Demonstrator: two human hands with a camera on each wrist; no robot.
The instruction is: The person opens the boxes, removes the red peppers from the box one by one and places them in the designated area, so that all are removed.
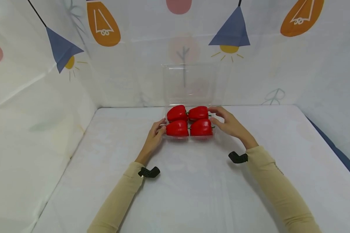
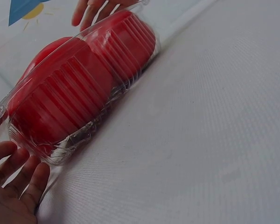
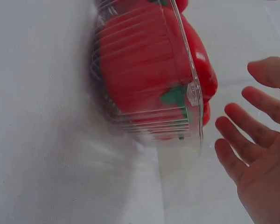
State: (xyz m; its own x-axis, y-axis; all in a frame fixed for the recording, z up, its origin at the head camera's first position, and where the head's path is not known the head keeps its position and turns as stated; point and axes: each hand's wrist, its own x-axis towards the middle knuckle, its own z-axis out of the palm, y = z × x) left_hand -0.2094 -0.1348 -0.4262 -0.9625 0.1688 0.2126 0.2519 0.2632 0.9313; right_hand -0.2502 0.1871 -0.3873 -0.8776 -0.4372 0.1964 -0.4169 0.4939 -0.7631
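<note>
Several red bell peppers [image 1: 177,128] with green stems lie in two rows in a clear plastic clamshell box [image 1: 178,138]. Its transparent lid [image 1: 189,85] stands upright at the back. On the box's left side is my left hand [image 1: 154,133], its fingers loosely extended against the plastic wall [image 2: 67,149]. My right hand [image 1: 228,123] is at the right side, near the stems of the right-hand peppers. In the right wrist view its fingers [image 3: 240,140] are spread, apart from the box, and hold nothing.
The box stands near the back edge of a white-covered table [image 1: 189,187]. Behind it hangs a white curtain [image 1: 134,74] printed with lamps and bulbs. A black wrist camera [image 1: 149,172] sits on the left sleeve, another black wrist camera [image 1: 238,157] on the right.
</note>
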